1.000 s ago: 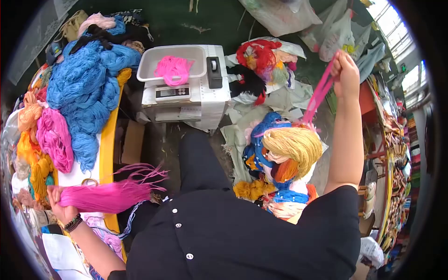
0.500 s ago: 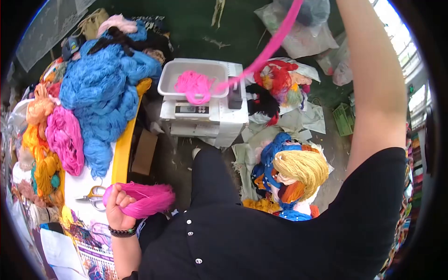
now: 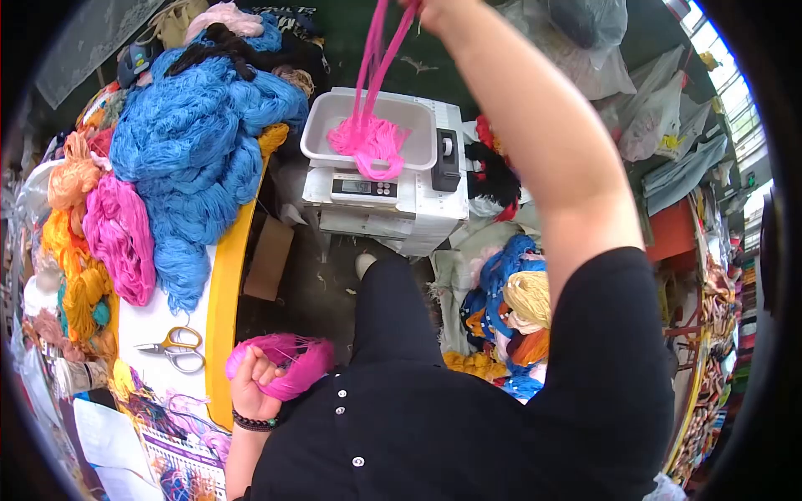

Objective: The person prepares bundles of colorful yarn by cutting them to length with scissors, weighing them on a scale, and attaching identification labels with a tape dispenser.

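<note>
My left hand (image 3: 257, 377) is closed around a bundle of magenta yarn (image 3: 302, 366) at the table's edge. High at the top edge, my right hand (image 3: 430, 12), partly cut off by the frame, holds pink strands (image 3: 373, 71) that hang into a white tray (image 3: 424, 138). Loops of pink yarn (image 3: 376, 144) lie in that tray, one over its front rim. Beneath the tray is a scale with a small display (image 3: 357, 188). A black device (image 3: 448, 160) stands to its right.
Blue yarn (image 3: 180, 138) is heaped on the left table, with scissors (image 3: 180, 348) near its yellow edge (image 3: 224, 334). On the floor at right lies mixed yarn (image 3: 528, 301). Plastic bags (image 3: 652, 121) are at the upper right. A cardboard box (image 3: 268, 259) stands beside the table.
My right hand has come left and into view, and the pink strands now hang steeply over the tray. The camera view has shifted. My left hand still holds the magenta bundle.
</note>
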Available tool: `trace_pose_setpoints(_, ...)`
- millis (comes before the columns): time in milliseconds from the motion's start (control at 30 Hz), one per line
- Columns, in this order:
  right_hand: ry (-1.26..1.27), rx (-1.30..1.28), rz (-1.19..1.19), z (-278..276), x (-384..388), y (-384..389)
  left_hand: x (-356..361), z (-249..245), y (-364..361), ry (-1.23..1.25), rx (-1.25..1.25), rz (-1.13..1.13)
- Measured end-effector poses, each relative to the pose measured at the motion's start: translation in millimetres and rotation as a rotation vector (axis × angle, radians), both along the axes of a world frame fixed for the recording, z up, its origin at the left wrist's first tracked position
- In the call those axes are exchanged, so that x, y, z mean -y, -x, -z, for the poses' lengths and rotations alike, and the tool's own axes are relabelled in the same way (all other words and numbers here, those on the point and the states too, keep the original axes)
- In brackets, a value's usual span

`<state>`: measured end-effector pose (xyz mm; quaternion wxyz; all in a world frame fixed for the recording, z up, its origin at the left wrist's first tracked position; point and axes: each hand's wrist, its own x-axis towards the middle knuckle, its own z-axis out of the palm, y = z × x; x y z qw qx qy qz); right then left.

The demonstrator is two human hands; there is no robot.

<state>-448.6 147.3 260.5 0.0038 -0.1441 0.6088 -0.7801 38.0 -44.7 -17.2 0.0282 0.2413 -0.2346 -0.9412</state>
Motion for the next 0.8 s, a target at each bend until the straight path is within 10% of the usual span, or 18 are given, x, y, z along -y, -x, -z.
trace_pose_setpoints(133, -0.678, -0.718, -0.02, 156.4, 1.3, 16.4, -2.2, 1.0, 1.5, 0.065, 0.009, 0.041)
trace_pose_setpoints(300, -1.439, -0.889, -0.055, 255.5, -32.3, -73.7, -3.1, -1.2, 0.3, 0.109, 0.003, 0.042)
trace_pose_setpoints(500, -0.982, -0.796, 0.391, 261.9, -52.0, -158.7, -6.9, 2.1, 6.4, 0.179, -0.068, 0.147)
trace_pose_setpoints(667, -0.602, -0.226, -0.142, 231.4, -35.2, -275.5, -32.9, -21.7, 32.9, 0.33, 0.048, 0.108)
trace_pose_setpoints(800, -0.439, -0.344, -0.399, 242.6, -13.3, -326.4, -44.8, -21.0, 51.1, 0.521, -0.063, 0.185)
